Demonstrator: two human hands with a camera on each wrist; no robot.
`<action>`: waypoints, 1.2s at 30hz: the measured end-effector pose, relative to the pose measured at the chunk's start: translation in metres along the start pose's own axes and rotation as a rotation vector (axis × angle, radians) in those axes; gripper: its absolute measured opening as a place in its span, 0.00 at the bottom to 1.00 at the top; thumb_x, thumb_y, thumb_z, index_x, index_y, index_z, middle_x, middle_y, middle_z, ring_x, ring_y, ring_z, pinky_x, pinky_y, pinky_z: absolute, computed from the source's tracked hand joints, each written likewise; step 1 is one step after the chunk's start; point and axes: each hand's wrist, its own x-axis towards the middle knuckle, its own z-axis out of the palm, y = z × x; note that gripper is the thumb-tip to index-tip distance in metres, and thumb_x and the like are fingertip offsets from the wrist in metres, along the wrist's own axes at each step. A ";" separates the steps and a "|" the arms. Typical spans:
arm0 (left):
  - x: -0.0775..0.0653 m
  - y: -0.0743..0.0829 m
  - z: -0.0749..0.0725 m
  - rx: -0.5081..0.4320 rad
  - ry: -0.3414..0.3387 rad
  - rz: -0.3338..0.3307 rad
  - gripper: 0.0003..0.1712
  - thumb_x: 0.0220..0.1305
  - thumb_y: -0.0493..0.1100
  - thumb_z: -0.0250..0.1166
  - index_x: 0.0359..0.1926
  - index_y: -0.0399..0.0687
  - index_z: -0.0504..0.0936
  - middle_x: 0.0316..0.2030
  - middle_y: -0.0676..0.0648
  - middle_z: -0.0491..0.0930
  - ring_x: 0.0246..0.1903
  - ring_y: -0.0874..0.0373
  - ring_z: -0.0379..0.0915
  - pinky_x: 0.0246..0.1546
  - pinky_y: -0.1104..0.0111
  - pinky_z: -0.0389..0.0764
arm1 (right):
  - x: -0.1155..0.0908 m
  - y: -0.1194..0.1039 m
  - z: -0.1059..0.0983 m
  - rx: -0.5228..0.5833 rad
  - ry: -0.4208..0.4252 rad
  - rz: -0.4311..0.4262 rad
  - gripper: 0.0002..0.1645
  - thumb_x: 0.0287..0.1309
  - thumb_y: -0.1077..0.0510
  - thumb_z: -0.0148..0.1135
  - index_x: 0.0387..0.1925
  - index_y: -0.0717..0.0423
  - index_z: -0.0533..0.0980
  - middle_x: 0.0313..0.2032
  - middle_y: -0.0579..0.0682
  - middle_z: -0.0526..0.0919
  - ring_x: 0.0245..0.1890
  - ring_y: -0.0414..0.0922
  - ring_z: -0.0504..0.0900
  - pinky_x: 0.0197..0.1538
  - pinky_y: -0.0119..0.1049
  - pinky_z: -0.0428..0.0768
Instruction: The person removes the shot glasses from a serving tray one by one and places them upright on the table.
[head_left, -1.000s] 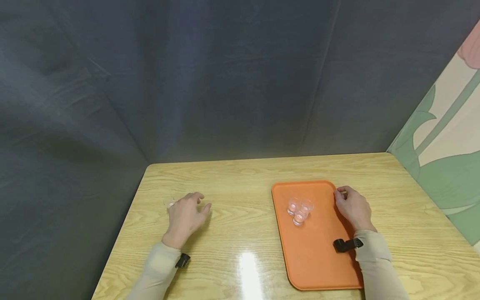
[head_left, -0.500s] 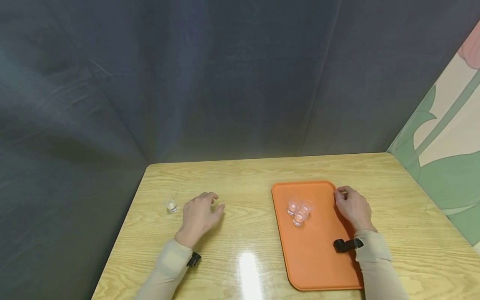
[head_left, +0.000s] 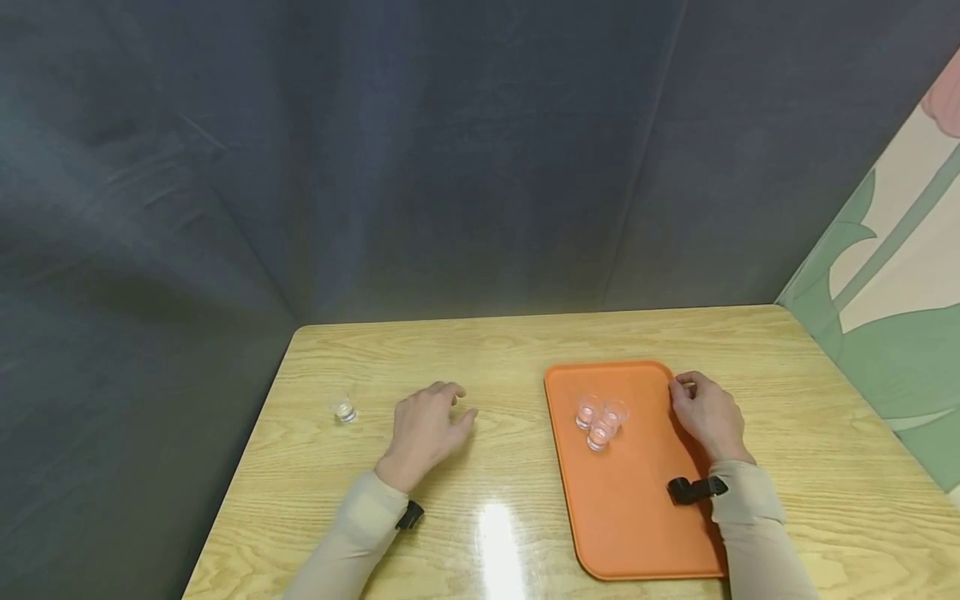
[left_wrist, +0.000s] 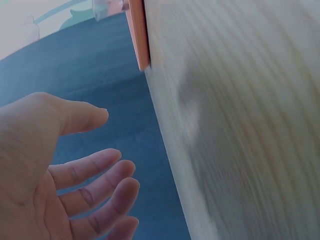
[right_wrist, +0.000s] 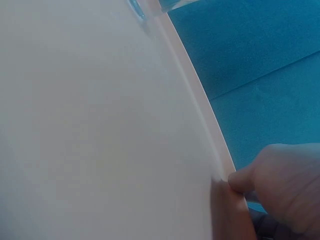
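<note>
My left hand [head_left: 426, 429] hangs over the table between the single glass and the tray. Its thumb and fingers are loosely spread and hold nothing, as the left wrist view shows too. To its left, a small clear shot glass [head_left: 345, 412] stands on the wood. The orange tray [head_left: 637, 517] lies on the right, and three similar shot glasses [head_left: 599, 437] stand grouped in its far left part. At the tray's far right corner, my right hand [head_left: 707, 421] grips the rim [right_wrist: 207, 115], thumb on top; its other fingers are mostly hidden in the right wrist view.
The wooden table [head_left: 465, 350] backs onto a dark cloth screen [head_left: 480, 167], which also closes off the left side. A wall with a painted flower pattern [head_left: 892, 317] borders the right. A light reflection lies on the near part of the table.
My left hand has moved right, away from the single shot glass, which now stands uncovered. My right hand and the tray have stayed in place.
</note>
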 end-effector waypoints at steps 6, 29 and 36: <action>0.001 0.016 0.008 -0.001 -0.017 0.059 0.19 0.68 0.57 0.72 0.50 0.49 0.90 0.43 0.51 0.91 0.35 0.55 0.88 0.30 0.64 0.84 | 0.001 0.001 0.001 -0.007 0.003 -0.004 0.26 0.80 0.47 0.51 0.59 0.66 0.78 0.45 0.67 0.87 0.35 0.56 0.85 0.32 0.38 0.73; 0.007 0.080 0.026 -0.050 -0.092 0.214 0.17 0.69 0.56 0.69 0.51 0.53 0.90 0.41 0.54 0.90 0.35 0.61 0.86 0.28 0.73 0.77 | 0.003 0.003 0.001 -0.012 0.003 -0.002 0.27 0.79 0.47 0.50 0.60 0.65 0.78 0.46 0.68 0.87 0.37 0.58 0.85 0.33 0.40 0.73; 0.009 0.096 0.031 -0.072 -0.069 0.273 0.17 0.68 0.55 0.70 0.51 0.53 0.90 0.41 0.54 0.90 0.33 0.62 0.86 0.24 0.76 0.72 | 0.002 0.002 0.000 -0.005 -0.005 0.004 0.27 0.80 0.47 0.50 0.60 0.65 0.78 0.47 0.68 0.87 0.37 0.59 0.85 0.33 0.41 0.73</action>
